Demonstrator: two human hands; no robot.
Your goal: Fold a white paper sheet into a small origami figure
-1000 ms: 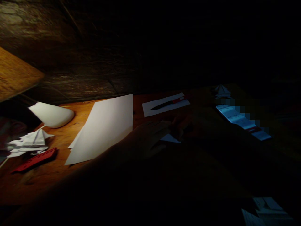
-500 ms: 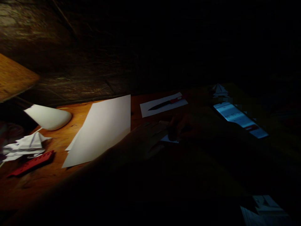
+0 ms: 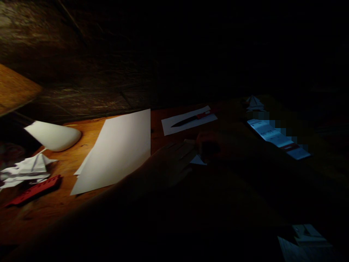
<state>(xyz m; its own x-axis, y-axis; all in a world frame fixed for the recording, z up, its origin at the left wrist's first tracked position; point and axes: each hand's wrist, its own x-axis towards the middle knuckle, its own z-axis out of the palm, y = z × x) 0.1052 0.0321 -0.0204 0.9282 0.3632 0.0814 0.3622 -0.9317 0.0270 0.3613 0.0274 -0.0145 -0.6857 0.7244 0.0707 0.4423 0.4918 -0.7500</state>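
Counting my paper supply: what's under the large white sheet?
Beneath the large white sheet, a second paper sheet shows along its left edge; the rest is covered.

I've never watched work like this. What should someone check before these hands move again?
1. Small white paper within reach of the left hand and right hand: ok.
2. Either hand gripping it: cannot tell, deep shadow.
3. Light on the hands: not ok, both are dark.
4. Pointed black-and-red tool on its paper strip, away from the hands: ok.
5. Large white sheet lying flat: ok.
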